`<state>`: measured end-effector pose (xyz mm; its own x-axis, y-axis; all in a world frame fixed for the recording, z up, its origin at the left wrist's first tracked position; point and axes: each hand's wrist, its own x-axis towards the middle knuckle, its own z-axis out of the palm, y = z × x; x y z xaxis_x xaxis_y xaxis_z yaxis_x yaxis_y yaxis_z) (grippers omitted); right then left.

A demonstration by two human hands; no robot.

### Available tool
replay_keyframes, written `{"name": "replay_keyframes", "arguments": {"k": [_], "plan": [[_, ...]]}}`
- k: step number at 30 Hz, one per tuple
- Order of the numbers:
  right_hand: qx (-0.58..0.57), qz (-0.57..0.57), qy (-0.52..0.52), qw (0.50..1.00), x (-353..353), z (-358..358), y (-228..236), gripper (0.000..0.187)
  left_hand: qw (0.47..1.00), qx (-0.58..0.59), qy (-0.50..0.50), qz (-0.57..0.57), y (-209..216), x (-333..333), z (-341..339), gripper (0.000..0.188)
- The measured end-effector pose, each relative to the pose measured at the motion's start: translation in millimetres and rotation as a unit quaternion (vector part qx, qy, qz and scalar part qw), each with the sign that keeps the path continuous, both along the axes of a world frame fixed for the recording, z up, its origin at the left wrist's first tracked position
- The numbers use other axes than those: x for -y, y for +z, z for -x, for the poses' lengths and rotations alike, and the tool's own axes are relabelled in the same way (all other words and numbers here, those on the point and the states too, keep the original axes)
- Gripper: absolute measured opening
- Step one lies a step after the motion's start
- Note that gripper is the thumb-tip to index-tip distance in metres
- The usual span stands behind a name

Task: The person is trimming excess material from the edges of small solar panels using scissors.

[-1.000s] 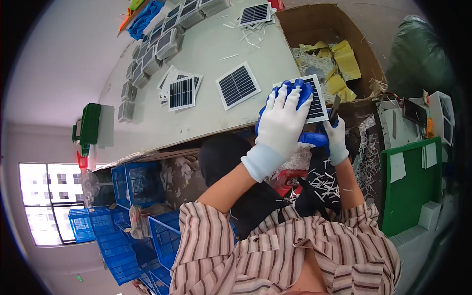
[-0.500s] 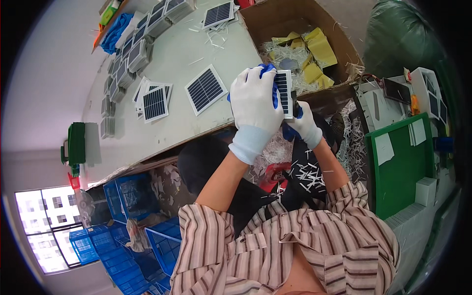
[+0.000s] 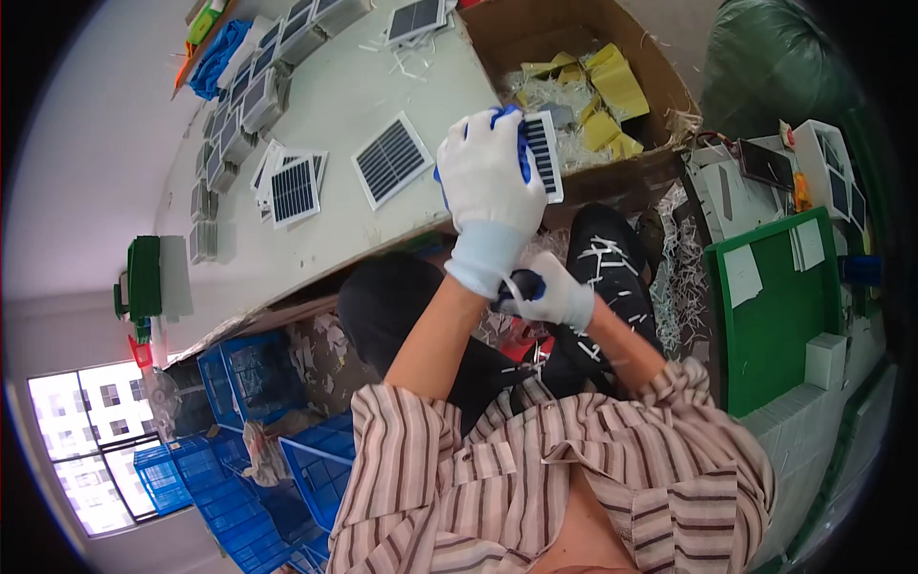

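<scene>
My left hand (image 3: 492, 187), in a white glove with blue palm, grips a small solar panel (image 3: 544, 158) with dark cells and a white border over the bench edge. Its fingers hide the panel's left part. Below the left wrist, my gloved right hand (image 3: 559, 295) is closed, with a thin curled white strip (image 3: 512, 287) at its fingers. A dark shape also shows in that hand; I cannot tell whether it is a tool or the glove's palm. On the bench left of my left hand lie a single panel (image 3: 392, 161) and a small overlapping pile of panels (image 3: 295, 191).
Stacked panels (image 3: 229, 139) line the white bench's (image 3: 325, 251) far left side. A cardboard box (image 3: 660, 77) beyond my hands holds white scraps and yellow pieces. A green tray (image 3: 775, 311) stands at right. Blue crates (image 3: 229, 478) sit lower left. White strips lie on my trousers (image 3: 607, 258).
My right hand has left the panel's right edge, where a dark object showed, and moved down and left below my left wrist. The left hand keeps the panel, shifted slightly up and left.
</scene>
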<state>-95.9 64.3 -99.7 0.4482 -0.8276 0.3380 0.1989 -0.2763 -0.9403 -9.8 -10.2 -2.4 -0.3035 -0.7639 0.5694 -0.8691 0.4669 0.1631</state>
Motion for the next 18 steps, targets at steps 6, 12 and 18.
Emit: {"name": "replay_keyframes", "arguments": {"k": [6, 12, 18], "plan": [[-0.004, -0.087, -0.329, 0.94, 40, -1, -25, 0.033, 1.0, -0.004, 0.011, 0.011, -1, -4, 3, 0.041], [0.171, 0.018, -0.273, 0.946, 108, -30, -47, 0.028, 0.999, 0.024, -0.02, -0.018, 4, -7, 4, 0.04], [0.364, -0.231, -0.145, 0.89, 100, -3, -20, 0.032, 0.996, -0.029, -0.082, -0.036, 11, -4, -15, 0.045]]}}
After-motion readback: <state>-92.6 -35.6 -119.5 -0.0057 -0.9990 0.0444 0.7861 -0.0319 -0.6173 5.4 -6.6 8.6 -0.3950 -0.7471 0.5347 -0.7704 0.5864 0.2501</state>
